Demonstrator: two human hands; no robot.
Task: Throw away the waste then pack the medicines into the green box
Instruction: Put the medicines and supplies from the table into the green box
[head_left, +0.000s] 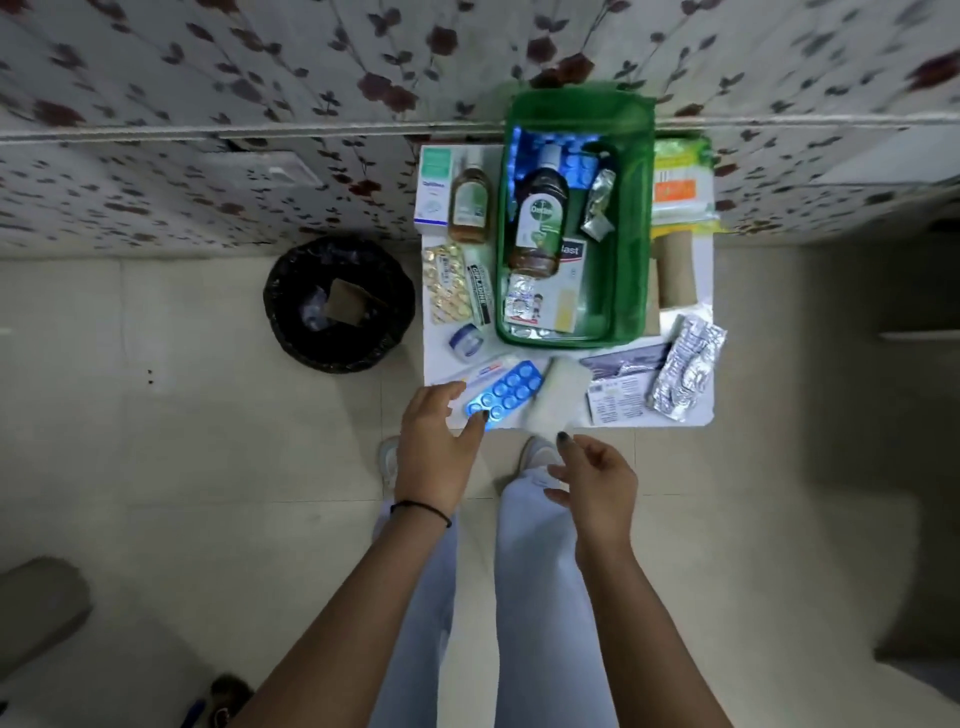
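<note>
The green box (631, 270) stands open on a small white table (691, 418) and holds a large brown antiseptic bottle (540, 223), blue strips, a foil strip and a plaster box. My left hand (441, 441) hovers at the table's front edge, fingertips touching a blue blister strip (506, 387). My right hand (597, 486) hangs just below the table edge, fingers loosely curled and holding nothing. A white gauze roll (558, 387) lies beside the blue strip. Silver foil strips (685, 369) lie at the front right.
A black lined bin (337, 304) with a cardboard piece inside stands on the floor left of the table. Left of the box lie a small brown bottle (470, 205), a white carton (434, 184), a gold blister strip (447, 283), a tube and a small jar (466, 340). Cardboard rolls (675, 270) sit at the right.
</note>
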